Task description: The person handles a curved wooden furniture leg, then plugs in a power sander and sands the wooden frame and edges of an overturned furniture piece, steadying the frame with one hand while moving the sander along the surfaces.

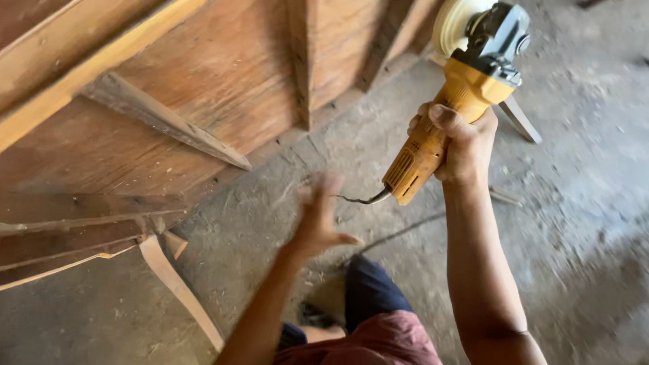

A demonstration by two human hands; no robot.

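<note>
Above the dusty floor, we are gripping 1 yellow angle grinder in our right hand, fist wrapped tight around its stiff, seemingly heavy body; our blurred left hand is hanging open, probably empty, below the grinder.

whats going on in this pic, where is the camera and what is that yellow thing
The camera sits on a person's head and looks down, so the two bare arms coming up from the bottom are that person's own. There is no robot. The right hand grips a yellow angle grinder by its body, lifted up, with a pale round disc at the top and a dark cord trailing from its rear end. The left hand is open, holds nothing, and is blurred. To the left stands wooden furniture with a curved leg. Underneath is a dusty concrete floor. At the bottom you see the person's knee in dark shorts.
</note>
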